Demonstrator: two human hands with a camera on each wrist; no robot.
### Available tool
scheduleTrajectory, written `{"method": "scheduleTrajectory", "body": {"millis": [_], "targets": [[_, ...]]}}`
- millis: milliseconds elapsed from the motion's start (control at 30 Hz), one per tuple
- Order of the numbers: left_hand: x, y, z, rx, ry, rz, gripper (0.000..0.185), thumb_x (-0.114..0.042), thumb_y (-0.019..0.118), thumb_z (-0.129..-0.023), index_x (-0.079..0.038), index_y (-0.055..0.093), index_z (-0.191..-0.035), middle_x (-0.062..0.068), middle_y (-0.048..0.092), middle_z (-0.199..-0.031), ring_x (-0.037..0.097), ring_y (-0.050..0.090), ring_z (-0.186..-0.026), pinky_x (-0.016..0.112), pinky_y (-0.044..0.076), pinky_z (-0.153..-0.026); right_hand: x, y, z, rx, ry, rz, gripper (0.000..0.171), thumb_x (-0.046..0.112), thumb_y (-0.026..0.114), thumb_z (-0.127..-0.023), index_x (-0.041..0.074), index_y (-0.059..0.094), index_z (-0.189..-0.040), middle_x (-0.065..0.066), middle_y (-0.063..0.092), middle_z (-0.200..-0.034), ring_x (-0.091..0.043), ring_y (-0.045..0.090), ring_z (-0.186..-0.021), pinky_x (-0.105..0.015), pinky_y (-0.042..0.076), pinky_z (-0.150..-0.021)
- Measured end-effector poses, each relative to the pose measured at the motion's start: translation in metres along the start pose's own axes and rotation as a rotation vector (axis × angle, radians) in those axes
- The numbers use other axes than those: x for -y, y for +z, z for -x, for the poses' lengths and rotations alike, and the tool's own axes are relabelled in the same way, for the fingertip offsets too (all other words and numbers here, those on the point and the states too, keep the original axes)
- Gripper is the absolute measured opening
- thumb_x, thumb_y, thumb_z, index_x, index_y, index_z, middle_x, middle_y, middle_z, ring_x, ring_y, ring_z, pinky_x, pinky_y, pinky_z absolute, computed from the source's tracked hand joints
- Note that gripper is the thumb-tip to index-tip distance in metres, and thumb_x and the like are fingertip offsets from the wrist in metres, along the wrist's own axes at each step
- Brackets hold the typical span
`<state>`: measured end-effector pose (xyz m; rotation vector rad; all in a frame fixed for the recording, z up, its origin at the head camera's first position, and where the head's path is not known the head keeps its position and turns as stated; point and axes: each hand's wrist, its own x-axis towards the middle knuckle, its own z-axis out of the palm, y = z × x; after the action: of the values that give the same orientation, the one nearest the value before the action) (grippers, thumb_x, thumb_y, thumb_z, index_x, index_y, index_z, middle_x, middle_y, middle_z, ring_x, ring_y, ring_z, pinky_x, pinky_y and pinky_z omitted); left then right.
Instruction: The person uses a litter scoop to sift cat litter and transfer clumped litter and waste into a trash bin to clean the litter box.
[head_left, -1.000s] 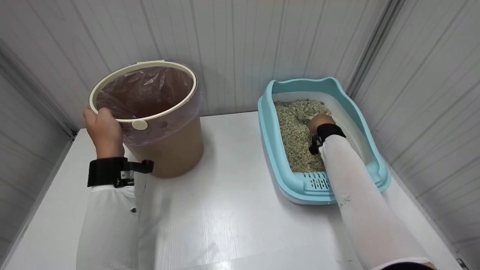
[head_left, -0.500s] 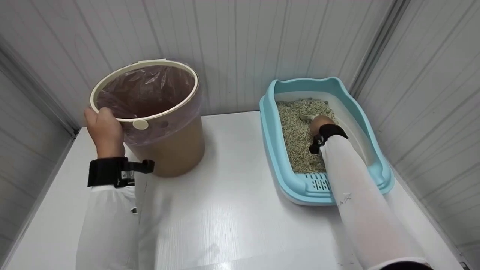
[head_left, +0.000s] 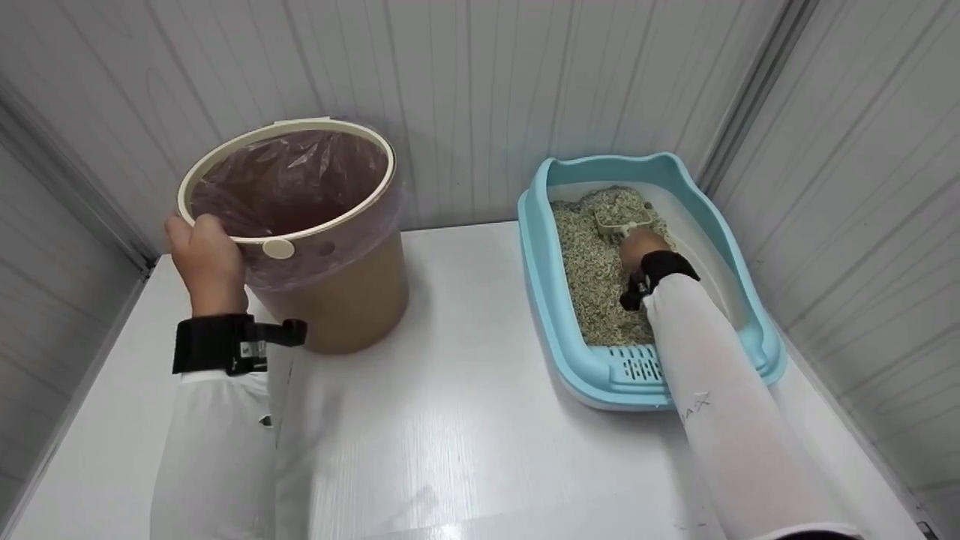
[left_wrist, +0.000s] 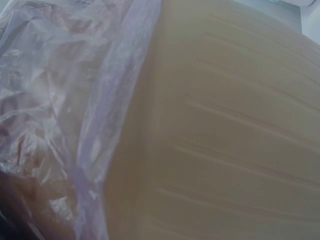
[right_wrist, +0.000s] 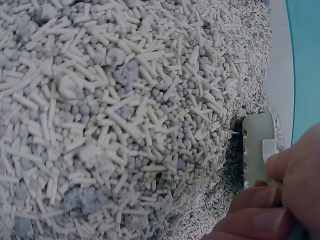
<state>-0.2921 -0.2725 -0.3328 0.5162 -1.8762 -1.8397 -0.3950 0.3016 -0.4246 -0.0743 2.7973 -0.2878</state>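
On the white table (head_left: pixel 450 420), the tan bin (head_left: pixel 337 300) lined with a clear bag (head_left: pixel 292 180) stands at 9 o'clock, its rim gripped by the left hand (head_left: pixel 202 259). At 3 o'clock the blue litter tray (head_left: pixel 540 300) holds pellet litter (head_left: pixel 592 277). There the right hand (head_left: pixel 641 247) grips a pale scoop (head_left: pixel 622 217) heaped with litter at its 12 o'clock; the sleeve (head_left: pixel 720 420) reads "MAX".

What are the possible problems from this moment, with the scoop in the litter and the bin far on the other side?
1. The right hand holds the scoop in the litter. The bin stands apart from the litter box, so pellets may fall on the white table on the way.
2. The left hand grips only the bin's rim, over the loose liner bag; the bin might tip or the bag slip.
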Motion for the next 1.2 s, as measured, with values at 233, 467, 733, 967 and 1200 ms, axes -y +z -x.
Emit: {"method": "scheduleTrajectory", "body": {"millis": [233, 467, 733, 967, 1200], "targets": [[0.001, 0.0, -0.003, 0.025, -0.002, 0.001, 0.062, -0.019, 0.027, -0.104, -0.012, 0.019, -0.165, 0.003, 0.023, -0.172, 0.005, 0.026, -0.152, 0.013, 0.025, -0.12, 0.008, -0.005, 0.007, 0.018, -0.06, 0.17, 0.036, -0.002, 0.04, -0.105, 0.009, 0.05, -0.072, -0.006, 0.044, -0.068, -0.017, 0.033, -0.063, -0.033, 0.03, -0.063], [0.003, 0.003, -0.011, 0.03, -0.004, 0.018, 0.063, -0.019, 0.027, -0.103, -0.012, 0.019, -0.165, 0.001, 0.021, -0.174, 0.004, 0.025, -0.153, 0.012, 0.023, -0.121, 0.011, -0.017, 0.01, 0.025, -0.025, 0.047, 0.045, 0.008, 0.035, -0.111, 0.013, 0.045, -0.068, 0.001, 0.032, -0.061, -0.012, 0.028, -0.056, -0.028, 0.028, -0.056], [0.002, 0.006, -0.018, 0.012, -0.011, 0.011, 0.059, -0.019, 0.029, -0.104, -0.011, 0.026, -0.162, 0.002, 0.027, -0.171, 0.004, 0.029, -0.15, 0.009, 0.025, -0.117, 0.014, -0.019, 0.027, -0.114, 0.038, -0.236, 0.053, 0.024, 0.028, -0.114, 0.016, 0.041, -0.063, 0.006, 0.026, -0.052, -0.009, 0.025, -0.046, -0.027, 0.028, -0.049], [0.001, 0.006, -0.018, 0.013, -0.026, -0.005, 0.06, -0.02, 0.029, -0.104, -0.01, 0.023, -0.163, 0.0, 0.024, -0.172, 0.002, 0.026, -0.151, 0.008, 0.023, -0.117, 0.017, -0.019, 0.06, -0.2, 0.006, -0.27, 0.043, 0.028, 0.026, -0.114, 0.013, 0.042, -0.077, 0.0, 0.036, -0.061, -0.016, 0.037, -0.052, -0.035, 0.038, -0.06], [-0.001, 0.006, -0.018, 0.012, -0.029, 0.001, 0.062, -0.018, 0.029, -0.104, -0.01, 0.02, -0.165, 0.0, 0.023, -0.173, 0.001, 0.024, -0.152, 0.006, 0.021, -0.118, 0.02, -0.012, 0.085, -0.299, -0.014, -0.302, 0.048, 0.032, 0.024, -0.115, -0.008, 0.05, -0.115, -0.01, 0.04, -0.082, -0.024, 0.04, -0.066, -0.041, 0.037, -0.069]]}}
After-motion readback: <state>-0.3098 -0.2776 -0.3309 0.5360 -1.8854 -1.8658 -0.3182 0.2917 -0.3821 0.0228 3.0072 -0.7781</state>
